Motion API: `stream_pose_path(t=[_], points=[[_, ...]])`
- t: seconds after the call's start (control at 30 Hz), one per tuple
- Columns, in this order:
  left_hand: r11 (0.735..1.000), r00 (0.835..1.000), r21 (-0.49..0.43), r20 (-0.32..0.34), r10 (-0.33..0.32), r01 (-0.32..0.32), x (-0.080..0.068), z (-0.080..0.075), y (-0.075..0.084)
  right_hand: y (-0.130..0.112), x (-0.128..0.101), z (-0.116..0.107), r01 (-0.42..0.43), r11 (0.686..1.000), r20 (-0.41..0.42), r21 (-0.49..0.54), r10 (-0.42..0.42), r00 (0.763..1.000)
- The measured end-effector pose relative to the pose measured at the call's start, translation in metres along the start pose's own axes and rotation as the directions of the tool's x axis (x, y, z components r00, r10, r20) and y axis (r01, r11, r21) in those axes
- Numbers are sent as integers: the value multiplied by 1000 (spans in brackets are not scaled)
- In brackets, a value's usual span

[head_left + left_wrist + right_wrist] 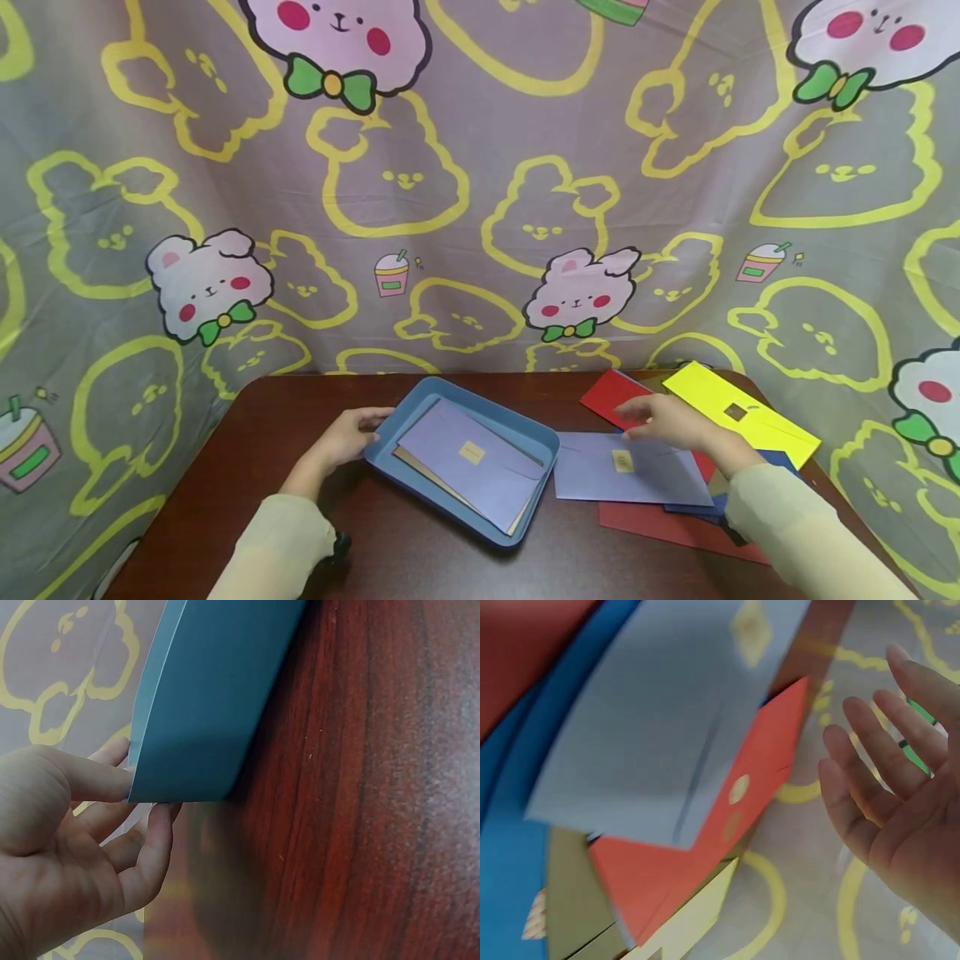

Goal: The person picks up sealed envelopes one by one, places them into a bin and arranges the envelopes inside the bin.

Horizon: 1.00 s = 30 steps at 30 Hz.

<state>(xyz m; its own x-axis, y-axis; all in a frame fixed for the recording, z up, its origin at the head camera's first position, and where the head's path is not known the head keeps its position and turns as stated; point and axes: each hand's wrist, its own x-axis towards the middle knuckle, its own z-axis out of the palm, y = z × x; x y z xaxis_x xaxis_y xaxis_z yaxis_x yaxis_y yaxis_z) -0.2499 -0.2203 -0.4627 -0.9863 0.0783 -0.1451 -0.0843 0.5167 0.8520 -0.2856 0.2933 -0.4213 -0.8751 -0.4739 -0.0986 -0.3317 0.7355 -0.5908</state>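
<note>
A blue tray (pixel 538 446) sits mid-table holding a lavender envelope (pixel 468 458) on top of other envelopes. My left hand (pixel 366 423) holds the tray's left corner. In the left wrist view my left hand (pixel 139 799) has its thumb against the tray's wall (pixel 210 697) and its fingers behind it. My right hand (pixel 637 414) hovers flat with straight fingers over a loose pile to the right. That pile has a lavender envelope (pixel 630 471) on top. In the right wrist view my right hand (pixel 870 727) is empty, beside that lavender envelope (pixel 652 742) and a red envelope (pixel 727 817).
A yellow envelope (pixel 738 412), red envelopes (pixel 611 392) and a blue one (pixel 776 458) fan out at the right of the dark wooden table (pixel 300 417). A cartoon-print cloth (pixel 480 208) hangs close behind and around the table.
</note>
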Motion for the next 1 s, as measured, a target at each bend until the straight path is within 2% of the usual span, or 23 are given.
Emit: stream_pose_path(t=[0.23,0.43,0.7,1.0], points=[[1000,1000,-9,-8,-7,7,1,0,-1,21,-5,7,-5,989,4,-145,5,1000],[1000,1000,-12,-4,-6,6,1,0,0,30,-6,11,-2,982,-22,-191,-2,1000],[1000,1000,-13,-9,-2,2,0,1,-2,36,-14,17,-17,957,-10,-291,14,1000],[1000,1000,-15,-17,1,-1,1,1,-3,35,-11,20,-68,950,1,-304,71,997]])
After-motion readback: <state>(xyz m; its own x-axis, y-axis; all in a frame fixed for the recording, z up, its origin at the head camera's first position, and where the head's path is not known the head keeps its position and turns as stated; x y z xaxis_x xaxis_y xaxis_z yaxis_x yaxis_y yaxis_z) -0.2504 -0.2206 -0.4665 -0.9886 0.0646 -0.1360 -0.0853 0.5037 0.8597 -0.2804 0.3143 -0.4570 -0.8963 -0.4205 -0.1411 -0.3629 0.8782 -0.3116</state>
